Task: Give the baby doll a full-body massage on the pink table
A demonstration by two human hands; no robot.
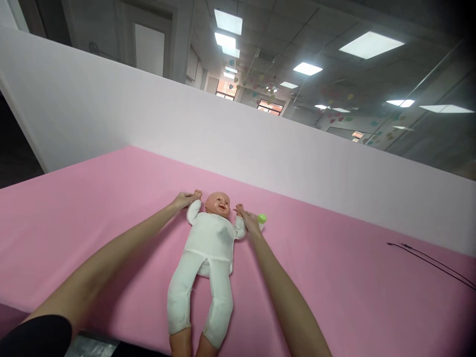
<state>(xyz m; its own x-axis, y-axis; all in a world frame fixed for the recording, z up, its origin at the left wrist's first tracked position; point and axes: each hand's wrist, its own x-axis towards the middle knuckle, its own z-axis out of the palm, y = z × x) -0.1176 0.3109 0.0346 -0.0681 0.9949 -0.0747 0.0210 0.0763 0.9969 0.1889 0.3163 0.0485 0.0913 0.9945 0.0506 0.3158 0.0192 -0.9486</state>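
A baby doll (pixel 208 237) in a white top and white leggings lies on its back on the pink padded surface (pixel 327 277), head away from me and feet toward me. My left hand (pixel 183 200) is closed around the doll's raised arm on the left, near its small hand. On the other side, my right hand (pixel 250 223) grips the doll's other raised arm by the wrist. Just beyond my right hand sits a bright green round-topped object (pixel 262 218) with a whitish part below, partly hidden by my hand.
A low white wall (pixel 238 144) runs along the far side of the pink surface and down the left. Thin black cables (pixel 427 260) lie at the right. Beyond the wall are a door (pixel 149 49) and lit ceiling panels (pixel 372 44).
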